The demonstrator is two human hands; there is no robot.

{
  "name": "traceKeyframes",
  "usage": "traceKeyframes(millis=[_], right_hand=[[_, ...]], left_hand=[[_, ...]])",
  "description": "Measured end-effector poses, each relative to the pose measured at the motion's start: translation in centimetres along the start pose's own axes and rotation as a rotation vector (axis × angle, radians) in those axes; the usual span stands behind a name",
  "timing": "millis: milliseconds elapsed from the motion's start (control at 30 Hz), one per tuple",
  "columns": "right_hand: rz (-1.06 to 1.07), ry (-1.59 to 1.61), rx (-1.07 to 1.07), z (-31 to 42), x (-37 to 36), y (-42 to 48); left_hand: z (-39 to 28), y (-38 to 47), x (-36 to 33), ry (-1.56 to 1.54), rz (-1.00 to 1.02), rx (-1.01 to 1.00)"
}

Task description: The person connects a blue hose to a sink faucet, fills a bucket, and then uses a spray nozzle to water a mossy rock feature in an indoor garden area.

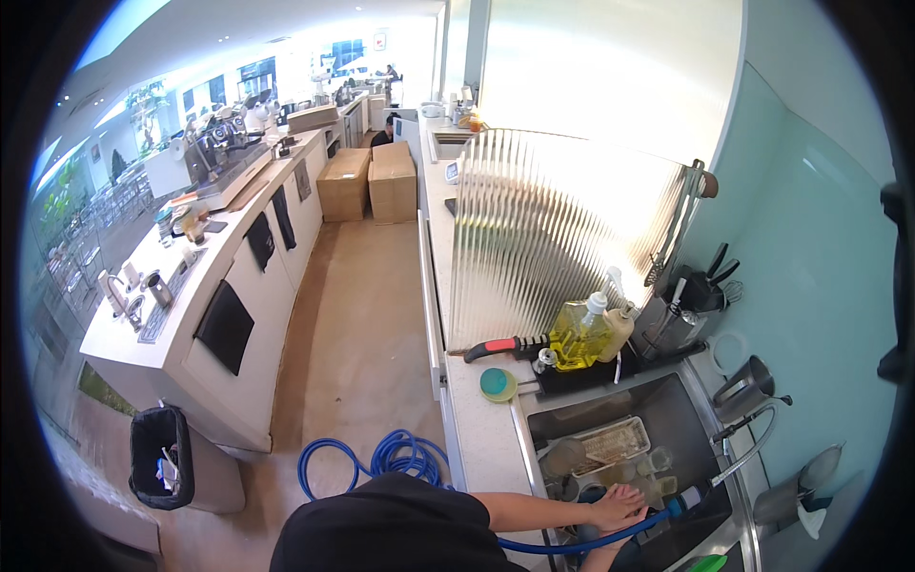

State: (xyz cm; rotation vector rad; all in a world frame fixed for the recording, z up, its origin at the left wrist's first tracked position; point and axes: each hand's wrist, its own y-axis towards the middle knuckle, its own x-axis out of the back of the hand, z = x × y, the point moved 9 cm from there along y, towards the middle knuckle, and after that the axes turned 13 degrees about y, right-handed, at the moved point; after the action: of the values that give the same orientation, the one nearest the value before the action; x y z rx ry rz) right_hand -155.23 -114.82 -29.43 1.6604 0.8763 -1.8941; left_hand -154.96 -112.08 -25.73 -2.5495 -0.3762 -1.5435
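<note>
Over the stainless-steel sink (pixel 704 400), my left hand (pixel 616 505) lies against my right hand (pixel 620 529), its fingers overlapping it. The right hand is partly hidden. A blue hose (pixel 586 548) crosses close by my hands and wrists; whether either hand grips it is unclear. The hose runs to a connector (pixel 684 502) at the end of the coiled-spring faucet (pixel 756 443). Beneath and beyond my hands, a pale wire-patterned basket (pixel 620 442), several glass cups (pixel 656 460) and a rounded container (pixel 565 457) sit in the sink.
A ribbed clear partition (pixel 529 236) stands beyond a yellow soap bottle (pixel 580 336) and a red-and-black knife sharpener (pixel 504 347). Knife block (pixel 693 289) and metal pitcher (pixel 743 390) stand near the wall. Coiled hose (pixel 404 457), bin (pixel 214 465) and cardboard boxes (pixel 393 186) are on the floor.
</note>
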Motion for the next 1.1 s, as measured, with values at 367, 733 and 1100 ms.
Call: traceKeyframes(millis=[367,733,1100], right_hand=[[-0.116,0.462,-0.114,1.6,0.4,-8.9],[0.114,0.016,0.085,2.8,-0.8,-0.2],[-0.198,-0.042,-0.030,3.6,1.5,1.0]], left_hand=[[-2.5,3.1,-3.0,-0.168,0.198,-0.059],[5.1,-0.5,-2.7,-1.431,-0.096,0.506],[4.7,-0.9,-5.4,-1.654,0.004,0.552]])
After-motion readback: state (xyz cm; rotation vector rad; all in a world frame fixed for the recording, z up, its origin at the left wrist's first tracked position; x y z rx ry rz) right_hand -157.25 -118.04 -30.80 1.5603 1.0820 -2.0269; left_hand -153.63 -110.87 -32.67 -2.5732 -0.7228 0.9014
